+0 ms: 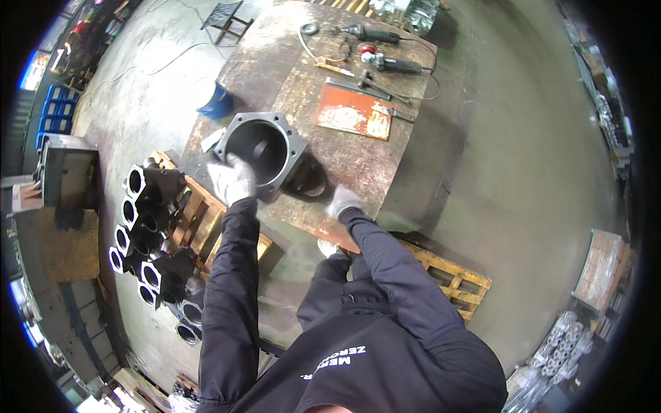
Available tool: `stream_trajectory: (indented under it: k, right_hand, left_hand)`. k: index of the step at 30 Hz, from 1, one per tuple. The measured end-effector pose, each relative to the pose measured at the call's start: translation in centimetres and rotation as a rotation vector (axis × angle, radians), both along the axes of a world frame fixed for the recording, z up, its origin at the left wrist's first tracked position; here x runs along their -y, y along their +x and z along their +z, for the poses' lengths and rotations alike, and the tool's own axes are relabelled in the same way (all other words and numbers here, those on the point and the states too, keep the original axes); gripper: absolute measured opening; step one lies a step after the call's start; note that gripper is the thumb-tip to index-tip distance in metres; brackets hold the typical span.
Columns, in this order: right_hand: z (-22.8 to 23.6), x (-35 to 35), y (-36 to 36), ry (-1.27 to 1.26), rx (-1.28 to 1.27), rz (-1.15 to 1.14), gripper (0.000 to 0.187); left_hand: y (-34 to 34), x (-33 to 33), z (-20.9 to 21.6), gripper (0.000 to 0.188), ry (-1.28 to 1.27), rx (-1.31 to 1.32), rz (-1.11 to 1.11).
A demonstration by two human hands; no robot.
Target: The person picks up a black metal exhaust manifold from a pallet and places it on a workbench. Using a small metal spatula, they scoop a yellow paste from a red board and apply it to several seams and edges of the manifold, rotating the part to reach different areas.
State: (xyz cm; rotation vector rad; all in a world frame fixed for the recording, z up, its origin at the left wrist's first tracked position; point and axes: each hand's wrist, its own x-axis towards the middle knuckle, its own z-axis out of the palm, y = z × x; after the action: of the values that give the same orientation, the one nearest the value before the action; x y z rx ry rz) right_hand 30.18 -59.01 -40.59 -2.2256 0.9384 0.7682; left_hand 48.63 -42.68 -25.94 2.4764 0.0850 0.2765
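Observation:
A dark cast-metal housing [297, 143] lies on the worktable, its wide round bore and bolt-holed flange facing up. A second, smaller opening shows low on its right side. My left hand [233, 179], in a pale work glove, is closed on the near left edge of the flange. My right hand [343, 202], gloved too, is curled up by the table's near edge, just right of the housing's lower end. It looks slightly blurred, and whatever its fingers hold, if anything, is hidden. A small white item [213, 140] lies left of the flange.
On the worktable [275, 76] are a blue bucket [216, 101], an orange plate [350, 113], two power grinders [392, 65] with cords, and a hammer [379, 87]. Similar castings [153, 234] stand on the floor at left near a wooden pallet [200, 217]. Another pallet [447, 275] lies at right.

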Motion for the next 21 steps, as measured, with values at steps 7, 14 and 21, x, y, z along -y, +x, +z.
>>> stream_trajectory:
  k: [7,14,21]
  right_hand:
    - [-1.6,9.6,-6.7,0.106,0.281,-0.06,0.062]
    - [-8.3,29.4,-0.8,-0.343,0.199,-0.055,0.062]
    - [-16.2,38.4,4.7,-0.51,0.221,0.153,0.069]
  left_hand:
    - [0.0,-1.1,-1.0,0.044,-0.036,0.096,-0.065]
    - [-0.9,-0.4,0.1,0.049,0.084,0.148,-0.001]
    - [-2.4,4.2,4.7,0.037,0.083,-0.122,-0.041]
